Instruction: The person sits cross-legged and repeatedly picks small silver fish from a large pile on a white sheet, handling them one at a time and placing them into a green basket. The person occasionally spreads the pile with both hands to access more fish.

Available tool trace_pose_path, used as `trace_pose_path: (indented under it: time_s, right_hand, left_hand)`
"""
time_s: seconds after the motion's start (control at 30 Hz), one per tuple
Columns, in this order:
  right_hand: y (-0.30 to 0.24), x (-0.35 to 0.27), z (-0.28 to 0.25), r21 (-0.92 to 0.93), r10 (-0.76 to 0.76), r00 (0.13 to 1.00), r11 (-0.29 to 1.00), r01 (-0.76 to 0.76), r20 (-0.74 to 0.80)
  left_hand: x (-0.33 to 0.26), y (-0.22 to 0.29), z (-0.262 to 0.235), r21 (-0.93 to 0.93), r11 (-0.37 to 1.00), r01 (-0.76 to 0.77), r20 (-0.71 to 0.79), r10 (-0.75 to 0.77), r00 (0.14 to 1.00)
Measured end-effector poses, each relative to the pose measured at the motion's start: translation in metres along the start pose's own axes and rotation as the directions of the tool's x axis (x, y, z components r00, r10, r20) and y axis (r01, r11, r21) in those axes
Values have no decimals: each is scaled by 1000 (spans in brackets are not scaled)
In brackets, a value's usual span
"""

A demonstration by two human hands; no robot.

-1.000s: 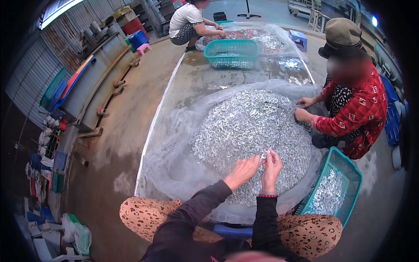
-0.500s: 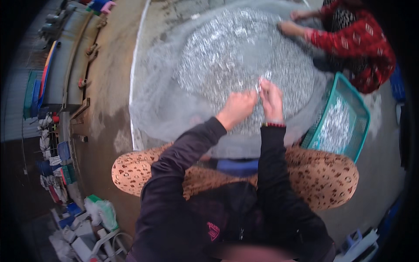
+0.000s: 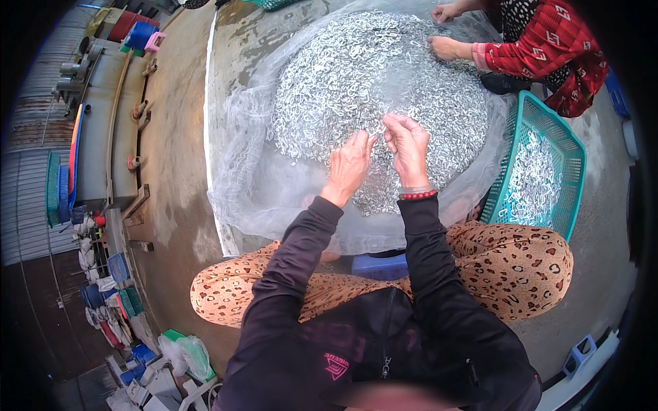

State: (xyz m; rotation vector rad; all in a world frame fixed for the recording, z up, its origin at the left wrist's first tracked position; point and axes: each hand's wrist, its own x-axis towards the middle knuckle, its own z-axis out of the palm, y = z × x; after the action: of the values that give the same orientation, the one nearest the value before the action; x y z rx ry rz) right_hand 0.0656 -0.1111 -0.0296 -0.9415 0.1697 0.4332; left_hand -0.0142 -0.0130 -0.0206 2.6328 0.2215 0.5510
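"Down there, what's that glinting heap of silvery loops [image 3: 329, 82] lying on?"

"Sheer, crumpled netting [image 3: 240, 171]."

"And those hands?"

"Both hover above its near side, angled toward each other, apart. The left hand [image 3: 348, 166] bunches its fingertips; the right hand [image 3: 410, 148] presses thumb to finger. Whether either pinches a loop, I can't tell."

"To the right?"

"A slotted green plastic basket [image 3: 572, 164], holding more shiny pieces [image 3: 534, 178]."

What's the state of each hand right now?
Left hand: closed in a pinch; whether it holds anything cannot be told.
Right hand: also closed in a pinch; anything held is too small to tell.
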Motion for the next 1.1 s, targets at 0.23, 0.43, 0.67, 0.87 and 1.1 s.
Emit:
trace_pose_path:
  time_s: [0.23, 0.43, 0.67, 0.87, 1.1]
  right_hand:
    - [11, 5, -13, 185, 113, 993, 977, -108, -19]
    - [2, 11, -21, -81, 138, 990, 987, -135, 24]
    - [-6, 11, -19, -183, 107, 991, 979, -90, 84]
    - [-1, 8, -19, 82, 78, 991, 993, -87, 109]
    - [-2, 9, -18, 83, 105, 983, 990, -118, 154]
  left_hand:
    - [-1, 5, 17, -141, 984, 108, 31, -104, 994]
    - [13, -6, -10, -531, 432, 729, 669, -314, 673]
    - [18, -4, -25, -566, 80, 820, 801, -181, 570]
    - [11, 7, -13, -434, 850, 299, 316, -167, 934]
    - [4, 11, -9, -135, 989, -64, 101, 78, 992]
